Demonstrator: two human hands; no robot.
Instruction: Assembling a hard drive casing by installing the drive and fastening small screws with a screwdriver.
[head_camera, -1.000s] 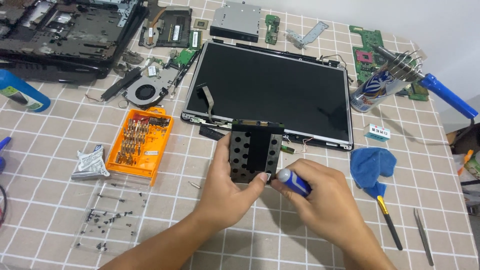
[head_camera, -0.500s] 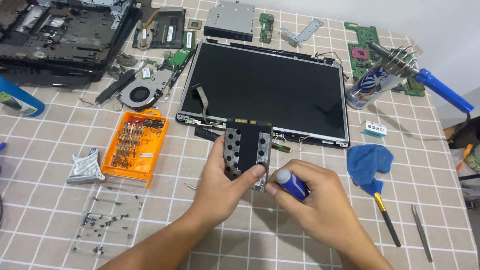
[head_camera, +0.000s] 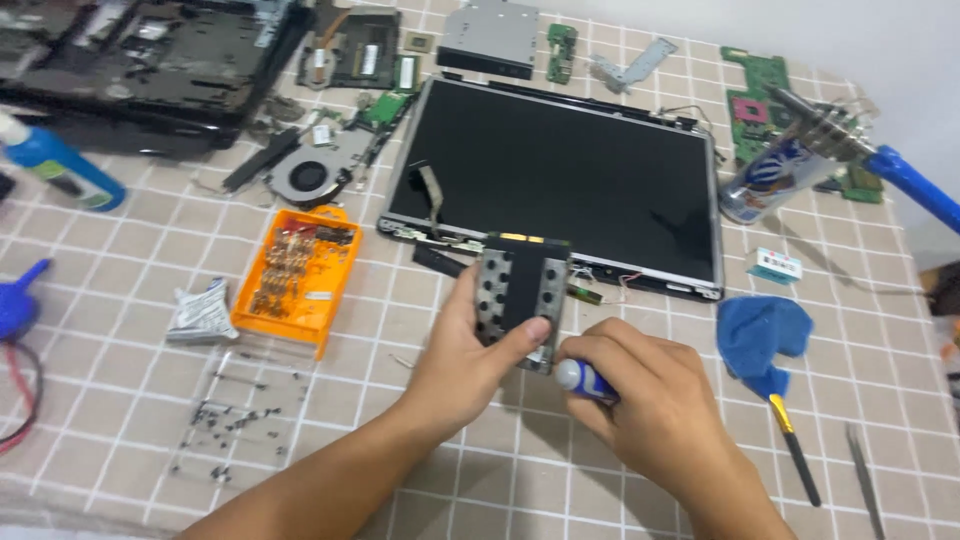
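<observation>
Orange plastic catches the eye first: a screwdriver bit case (head_camera: 298, 275) lies open on the checked table cover (head_camera: 130, 400), its slots filled with rows of small metal bits. Just below it sits a clear tray (head_camera: 235, 410) scattered with tiny dark screws (too small to count). A drinks can (head_camera: 770, 180) stands at the far right of the laptop screen panel (head_camera: 560, 180), with a metal tool resting across its top.

Near the table's middle, in front of the screen panel's lower edge, the person holds a perforated metal drive caddy (head_camera: 520, 295) up off the surface. It stands roughly upright, its long axis running from the table towards the far side, tilted a little to the right, with its flat holed face turned to the camera.

The left hand (head_camera: 465, 355) is wrapped around the caddy's left side, thumb pressed on the lower front face and fingers curled behind, a firm grasp. The right hand (head_camera: 650, 410) is closed in a loose fist about a blue-handled screwdriver (head_camera: 583, 380), whose rounded handle end shows between thumb and forefinger; it meets the caddy's lower right corner, though the tip itself is hidden. A blue cloth (head_camera: 760, 335) lies just right of that hand, and a cooling fan (head_camera: 310, 180) rests beyond the orange case.
</observation>
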